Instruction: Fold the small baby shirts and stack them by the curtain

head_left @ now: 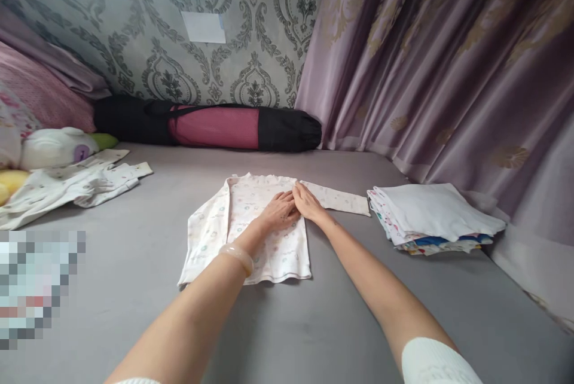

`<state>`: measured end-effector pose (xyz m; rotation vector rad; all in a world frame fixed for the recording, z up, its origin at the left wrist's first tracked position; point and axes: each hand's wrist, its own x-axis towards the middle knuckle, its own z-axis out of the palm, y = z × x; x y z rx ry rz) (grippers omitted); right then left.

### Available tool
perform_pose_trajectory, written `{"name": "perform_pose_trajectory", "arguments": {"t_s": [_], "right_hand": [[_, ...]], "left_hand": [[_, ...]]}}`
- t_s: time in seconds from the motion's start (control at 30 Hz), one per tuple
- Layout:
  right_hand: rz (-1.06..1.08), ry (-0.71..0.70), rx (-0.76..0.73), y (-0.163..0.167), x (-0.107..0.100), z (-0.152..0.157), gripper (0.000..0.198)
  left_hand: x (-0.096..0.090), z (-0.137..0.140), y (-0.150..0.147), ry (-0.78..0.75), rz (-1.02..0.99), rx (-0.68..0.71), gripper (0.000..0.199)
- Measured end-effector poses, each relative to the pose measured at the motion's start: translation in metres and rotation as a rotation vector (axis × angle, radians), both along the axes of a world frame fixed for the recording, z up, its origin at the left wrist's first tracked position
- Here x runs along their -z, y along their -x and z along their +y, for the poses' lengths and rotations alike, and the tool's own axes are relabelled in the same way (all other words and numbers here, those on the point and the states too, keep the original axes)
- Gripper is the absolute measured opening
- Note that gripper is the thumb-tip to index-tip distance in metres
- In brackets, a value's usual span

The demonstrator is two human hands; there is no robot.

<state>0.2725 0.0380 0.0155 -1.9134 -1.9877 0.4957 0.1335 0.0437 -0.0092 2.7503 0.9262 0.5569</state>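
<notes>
A small white long-sleeved shirt [264, 258] with a faint printed pattern lies spread on the grey bed sheet. Its left sleeve [204, 237] runs down along the left side of the body, while the right sleeve [343, 199] stretches out to the right. My left hand [281, 212] rests flat on the upper right of the shirt, fingers extended, with a pale bangle on the wrist. Beside it, touching or nearly so, my right hand [308, 201] is on the shirt's right shoulder edge, its fingers straight and close together. Part of the fabric under both hands is hidden.
A stack of folded clothes [434, 216] sits at the right by the purple curtain [381, 61]. Crumpled patterned clothing [85, 180] and a white plush toy [56, 148] lie at the left. A black and maroon roll bag [215, 127] lies against the wall.
</notes>
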Motion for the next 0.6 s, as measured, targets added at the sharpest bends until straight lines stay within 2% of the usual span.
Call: {"name": "perform_pose_trajectory", "arguments": {"t_s": [0.13, 0.37, 0.5, 0.6], "right_hand": [[-0.097, 0.071, 0.041, -0.015, 0.008, -0.012, 0.059], [-0.311, 0.111, 0.192, -0.070, 0.013, -0.038, 0.058], [-0.365, 0.126, 0.338, -0.092, 0.012, -0.044, 0.056], [-0.399, 0.096, 0.370, -0.095, 0.008, -0.047, 0.055]], "left_hand": [[0.004, 0.001, 0.001, -0.018, -0.003, -0.007, 0.038], [0.008, -0.001, 0.001, -0.067, -0.019, -0.078, 0.040], [-0.003, -0.007, 0.001, -0.064, 0.052, -0.161, 0.041], [-0.017, -0.017, 0.004, -0.008, 0.128, -0.169, 0.035]]}}
